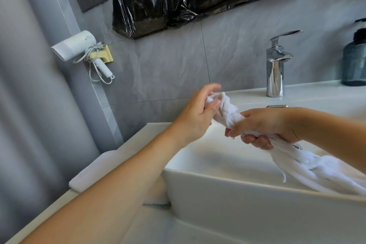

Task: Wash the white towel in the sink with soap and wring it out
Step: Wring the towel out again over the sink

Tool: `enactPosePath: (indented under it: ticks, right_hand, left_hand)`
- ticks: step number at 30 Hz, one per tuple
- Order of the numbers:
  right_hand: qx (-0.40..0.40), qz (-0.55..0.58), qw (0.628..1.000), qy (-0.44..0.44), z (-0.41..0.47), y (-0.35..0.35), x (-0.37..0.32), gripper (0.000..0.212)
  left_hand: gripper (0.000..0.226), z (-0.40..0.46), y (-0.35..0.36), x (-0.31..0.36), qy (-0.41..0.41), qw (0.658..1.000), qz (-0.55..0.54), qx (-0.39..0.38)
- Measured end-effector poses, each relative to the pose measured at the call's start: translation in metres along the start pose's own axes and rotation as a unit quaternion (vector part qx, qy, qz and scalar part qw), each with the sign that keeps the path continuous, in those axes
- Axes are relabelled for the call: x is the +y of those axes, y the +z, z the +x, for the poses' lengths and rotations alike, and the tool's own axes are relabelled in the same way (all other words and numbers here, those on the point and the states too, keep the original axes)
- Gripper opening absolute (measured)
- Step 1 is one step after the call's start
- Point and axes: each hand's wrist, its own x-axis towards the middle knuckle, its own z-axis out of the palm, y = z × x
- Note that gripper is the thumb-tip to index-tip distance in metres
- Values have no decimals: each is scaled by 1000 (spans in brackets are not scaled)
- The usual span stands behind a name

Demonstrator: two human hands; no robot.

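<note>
Wringing looks to be the step in hand: the white terry towel (230, 114) is twisted into a tight rope between two hands, held above the white rectangular ceramic sink (227, 190). The right hand (265, 125) has its fingers (255, 141) curled firmly round the middle of the twist, and the loose tail of the cloth spills from under that hand down over the sink's near-right rim. The left hand (196, 113) holds the far end, thumb and lower fingers pinching the bunched tip while the forefinger lifts away (a shade blurred, so the exact hold is hard to read).

No water runs from the chrome lever tap (275, 65) at the back edge of the desk (316, 95), and I can't see suds or drips. The dark blue glass soap pump bottle (354, 55) stands at the desk's far-right corner.

Next, I'd judge, the hands need to counter-rotate harder, then shift the grip along to squeeze that untwisted tail, keeping it all over the basin.
</note>
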Motion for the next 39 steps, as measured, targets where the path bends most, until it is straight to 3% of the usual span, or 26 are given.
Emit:
enactPosePath:
  ticks: [3, 6, 9, 11, 12, 14, 16, 18, 21, 23, 25, 27, 30, 33, 39]
  right_hand:
    - [-68, 14, 998, 2, 0, 7, 0, 58]
    - [-101, 24, 995, 7, 1, 11, 2, 70]
    - [-109, 29, 994, 8, -1, 10, 5, 69]
    - [-117, 28, 993, 6, -1, 9, 5, 64]
    - [-123, 26, 992, 5, -1, 9, 5, 60]
    - [-132, 29, 991, 5, 0, 10, 4, 47]
    - [-132, 27, 991, 11, 1, 13, 3, 32]
    - [-123, 15, 992, 20, 2, 17, 4, 25]
    - [-72, -12, 997, 31, 6, 23, 7, 31]
    - [-19, -40, 999, 30, 9, 28, 7, 30]
    - [32, -92, 995, 17, 12, 31, 8, 29]
    - [73, -147, 986, 1, 14, 34, 9, 28]
    - [112, -240, 964, -9, 17, 38, 10, 24]
    - [158, -348, 924, -14, 21, 41, 9, 22]
    - [160, -482, 860, -51, 22, 41, 12, 7]
  left_hand:
    - [27, -3, -9, -5, 125, 969, 210, 27]
    - [22, -5, -14, -1, 124, 957, 262, -28]
    - [57, -10, -16, 2, 82, 950, 253, -165]
    - [84, -11, -21, 1, 106, 907, 353, -205]
    - [88, -9, -24, -1, 160, 882, 405, -181]
    - [79, -5, -25, -7, 280, 826, 479, -103]
    - [58, -1, -20, -12, 336, 784, 520, -40]
    - [40, 3, -14, -10, 354, 749, 560, -12]
    - [27, 4, -9, -3, 362, 708, 606, -29]
    - [25, 4, -7, -1, 345, 716, 604, -60]
    - [29, 2, -5, 4, 296, 747, 584, -111]
    - [38, -1, -3, 9, 205, 788, 556, -169]
    - [34, -2, -3, 13, 63, 788, 561, -246]
    - [9, -4, 1, 12, -3, 831, 491, -261]
    - [17, -8, 14, 11, -182, 871, 357, -286]
